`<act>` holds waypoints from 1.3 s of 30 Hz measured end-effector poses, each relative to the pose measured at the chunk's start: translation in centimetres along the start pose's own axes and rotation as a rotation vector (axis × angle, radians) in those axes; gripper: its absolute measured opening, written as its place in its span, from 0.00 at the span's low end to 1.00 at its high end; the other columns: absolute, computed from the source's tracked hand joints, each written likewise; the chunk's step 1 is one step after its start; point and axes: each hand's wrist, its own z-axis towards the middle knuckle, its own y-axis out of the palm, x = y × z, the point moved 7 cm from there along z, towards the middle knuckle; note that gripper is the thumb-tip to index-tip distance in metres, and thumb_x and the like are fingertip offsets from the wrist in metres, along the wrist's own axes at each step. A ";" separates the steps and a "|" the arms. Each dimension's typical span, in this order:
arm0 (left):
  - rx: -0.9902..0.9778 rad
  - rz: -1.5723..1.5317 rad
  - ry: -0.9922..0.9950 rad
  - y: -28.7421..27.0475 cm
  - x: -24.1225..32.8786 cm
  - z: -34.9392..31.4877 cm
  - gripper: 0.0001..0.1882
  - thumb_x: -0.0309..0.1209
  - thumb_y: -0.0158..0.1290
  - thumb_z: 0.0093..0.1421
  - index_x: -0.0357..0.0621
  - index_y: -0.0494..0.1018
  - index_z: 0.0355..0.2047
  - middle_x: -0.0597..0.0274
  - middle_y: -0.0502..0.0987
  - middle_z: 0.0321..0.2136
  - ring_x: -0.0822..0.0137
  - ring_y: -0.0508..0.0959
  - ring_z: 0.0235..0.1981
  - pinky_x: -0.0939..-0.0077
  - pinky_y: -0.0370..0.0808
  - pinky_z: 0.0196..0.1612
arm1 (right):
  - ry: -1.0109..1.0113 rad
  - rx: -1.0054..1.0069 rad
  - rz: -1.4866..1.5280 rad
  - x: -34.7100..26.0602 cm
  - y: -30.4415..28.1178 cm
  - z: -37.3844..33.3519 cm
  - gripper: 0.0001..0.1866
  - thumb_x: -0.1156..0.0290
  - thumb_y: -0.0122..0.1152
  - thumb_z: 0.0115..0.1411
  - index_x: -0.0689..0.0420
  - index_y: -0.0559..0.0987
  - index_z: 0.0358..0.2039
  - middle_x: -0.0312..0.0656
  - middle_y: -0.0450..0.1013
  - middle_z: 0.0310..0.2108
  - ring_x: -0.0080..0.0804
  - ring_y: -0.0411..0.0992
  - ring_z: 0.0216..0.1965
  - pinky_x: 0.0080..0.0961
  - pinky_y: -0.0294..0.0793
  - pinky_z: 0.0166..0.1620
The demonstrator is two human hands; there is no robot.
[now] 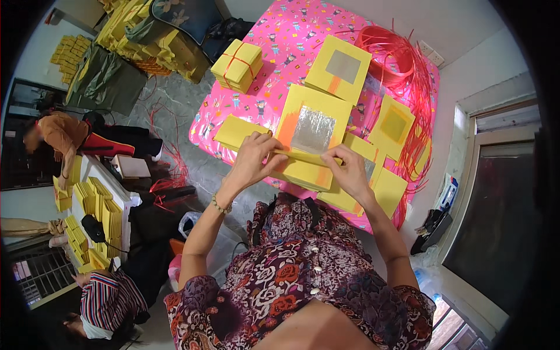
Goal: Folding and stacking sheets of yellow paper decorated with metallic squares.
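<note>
A yellow paper sheet [293, 100] with a silver foil square and orange smears lies before me on a pile of the same paper [304, 173]. Its near edge is raised and rolled into a narrow fold. My left hand [256, 160] pinches the fold's left end between thumb and fingers. At the right end, my right hand [349, 169] grips it the same way. Just left of the sheet, beside my left hand, rests a folded yellow paper piece [240, 132]. Another foil-marked yellow stack [321, 53] sits beyond, and more loose yellow sheets [389, 189] spread out by my right hand.
A pink patterned cloth [274, 35] covers the table. On it stand a tied yellow bundle [238, 63] at far left and a heap of red plastic strips [402, 76] at right. Two people [111, 303] work at a side table with yellow stacks [104, 213] on the left.
</note>
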 end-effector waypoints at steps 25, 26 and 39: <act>0.081 0.309 0.227 5.5 3.3 7.3 0.36 0.51 0.49 0.61 0.60 0.53 0.68 0.44 0.52 0.65 0.39 0.52 0.66 0.44 0.48 0.67 | -0.298 0.330 -0.448 2.1 -2.3 12.8 0.11 0.66 0.60 0.59 0.58 0.79 0.39 0.44 0.74 0.36 0.44 0.70 0.42 0.41 0.68 0.45; 0.083 0.311 0.230 5.6 3.4 7.3 0.37 0.50 0.50 0.60 0.60 0.53 0.68 0.43 0.53 0.65 0.39 0.52 0.66 0.44 0.48 0.67 | -0.276 0.241 -0.426 2.3 -1.6 13.2 0.12 0.67 0.58 0.60 0.59 0.79 0.41 0.45 0.74 0.37 0.45 0.70 0.42 0.40 0.69 0.47; 0.072 0.283 0.244 5.7 3.2 7.3 0.38 0.47 0.51 0.60 0.59 0.52 0.68 0.42 0.53 0.65 0.39 0.52 0.65 0.44 0.48 0.67 | -0.197 0.041 -0.396 2.9 0.1 14.3 0.13 0.67 0.54 0.63 0.60 0.76 0.45 0.47 0.72 0.38 0.46 0.70 0.45 0.40 0.69 0.49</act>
